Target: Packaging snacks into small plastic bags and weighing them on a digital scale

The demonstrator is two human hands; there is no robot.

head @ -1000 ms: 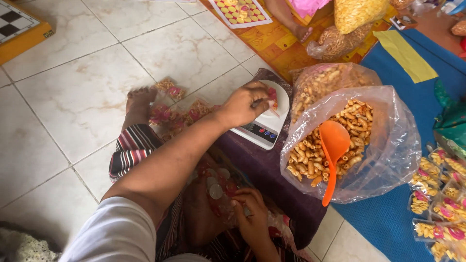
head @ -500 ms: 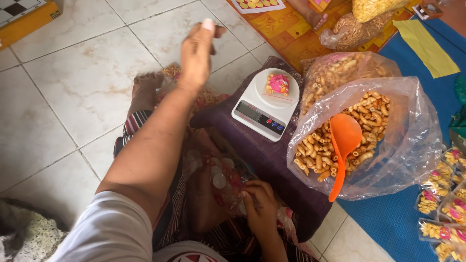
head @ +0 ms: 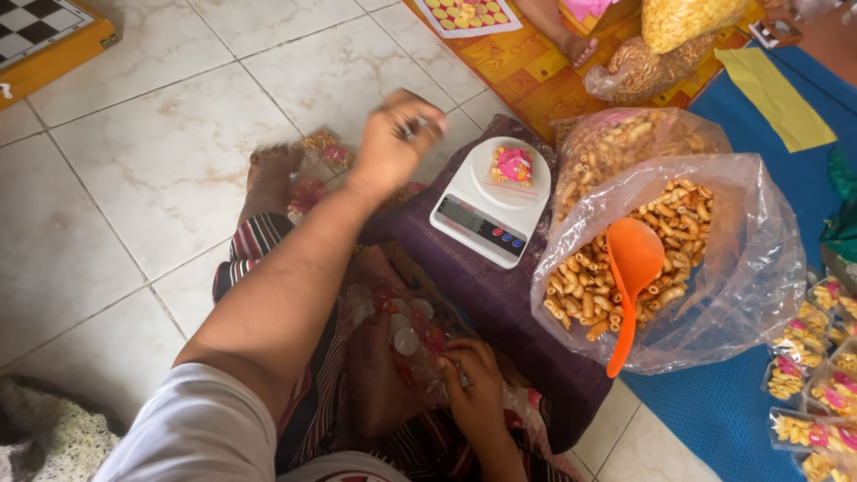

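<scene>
Resting on scale (head: 473,210), packet (head: 512,165) beside fingers (head: 420,120).

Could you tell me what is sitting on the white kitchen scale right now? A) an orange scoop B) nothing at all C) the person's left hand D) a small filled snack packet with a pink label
D: a small filled snack packet with a pink label lies on the round platform of the white kitchen scale, while the orange scoop rests in the big clear bag and the left hand is raised beside the scale.

At eleven o'clock I see a chessboard (head: 40,31); at one, a yellow paper sheet (head: 775,85) on a blue mat (head: 732,419).
</scene>
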